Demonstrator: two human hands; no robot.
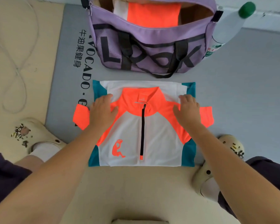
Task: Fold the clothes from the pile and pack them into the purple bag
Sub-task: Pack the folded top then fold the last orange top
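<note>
Purple bag [152, 50], beyond the flat, spread fingers [106, 98] pressing a jersey [142, 126], gapes unzipped, holding one folded orange-and-white garment [152, 13].

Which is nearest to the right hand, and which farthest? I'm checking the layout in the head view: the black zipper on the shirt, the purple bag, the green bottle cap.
From the right hand:
1. Black zipper, just to its left, at the shirt's middle.
2. Purple bag, beyond the shirt, straight ahead.
3. Green bottle cap, far right corner, beside the bag.
</note>
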